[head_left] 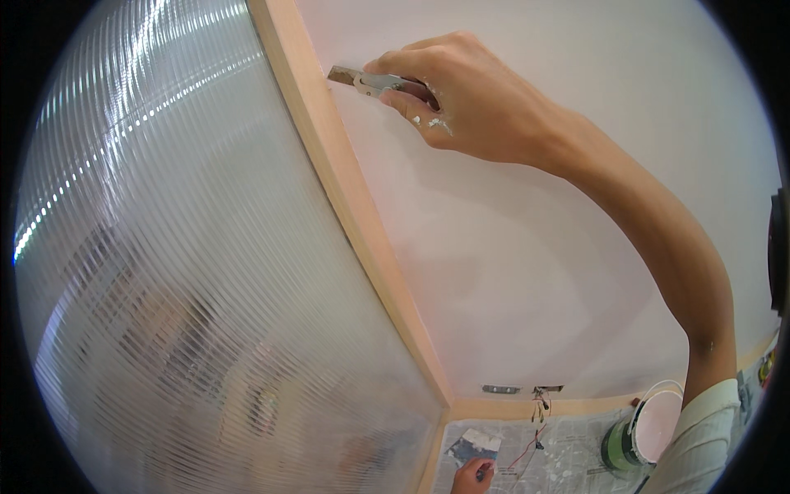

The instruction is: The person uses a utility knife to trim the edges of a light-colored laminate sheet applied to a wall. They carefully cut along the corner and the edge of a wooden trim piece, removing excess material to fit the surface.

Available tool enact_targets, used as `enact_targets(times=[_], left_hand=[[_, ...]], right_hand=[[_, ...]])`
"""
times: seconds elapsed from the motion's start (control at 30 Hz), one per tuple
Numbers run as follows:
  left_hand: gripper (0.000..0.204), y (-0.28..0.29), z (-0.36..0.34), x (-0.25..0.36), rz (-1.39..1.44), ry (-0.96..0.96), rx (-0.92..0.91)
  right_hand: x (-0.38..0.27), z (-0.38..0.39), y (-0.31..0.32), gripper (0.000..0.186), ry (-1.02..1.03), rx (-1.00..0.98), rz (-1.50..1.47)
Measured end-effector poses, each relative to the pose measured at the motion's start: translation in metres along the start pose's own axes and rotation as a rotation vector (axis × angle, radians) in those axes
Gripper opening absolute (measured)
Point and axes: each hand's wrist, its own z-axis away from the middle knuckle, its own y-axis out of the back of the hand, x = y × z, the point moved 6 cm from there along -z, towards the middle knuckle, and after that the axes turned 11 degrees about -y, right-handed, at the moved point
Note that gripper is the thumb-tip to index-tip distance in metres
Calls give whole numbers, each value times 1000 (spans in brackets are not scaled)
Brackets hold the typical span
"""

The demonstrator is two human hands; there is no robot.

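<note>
High up by the wooden trim (336, 173), my right hand (469, 99) pinches a narrow metal-bodied knife (374, 83) with a short, brownish blade. The blade tip is at the line where the trim meets the pale wall (527, 214); whether it touches cannot be told. White filler is smeared on my right thumb and the hand beside it. Down at the lower edge, my left hand (473, 477) is closed around a broad-bladed putty knife (475, 445) with whitish filler on its blade. Part of that hand is cut off by the picture's edge.
Ribbed translucent panel (189, 247) fills the left side. Loose wires (539, 407) hang from an opening low in the wall. A bucket of pale pink paint (654, 428) stands on paper sheeting (568, 457) over the floor. A dark object (778, 251) shows at the right edge.
</note>
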Motion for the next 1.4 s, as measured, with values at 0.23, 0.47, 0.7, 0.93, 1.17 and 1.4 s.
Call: enact_targets(times=[0.23,0.47,0.7,0.93,1.17,1.4], left_hand=[[18,0,2,2,-6,-5,6],[18,-3,-1,-1,26,-5,-1],[18,-2,0,0,11,-17,0],[18,-3,-2,-3,36,11,-14],[19,-3,-5,2,34,-18,8],[18,-1,-6,3,23,2,-19]], right_hand=[[-5,19,-4,23,49,-132,23],[-6,8,3,22,81,52,-38],[0,13,-7,21,0,-100,34],[0,11,1,19,5,32,-103],[-1,22,-15,12,-7,-24,-121],[0,43,-27,23,-24,61,-102]])
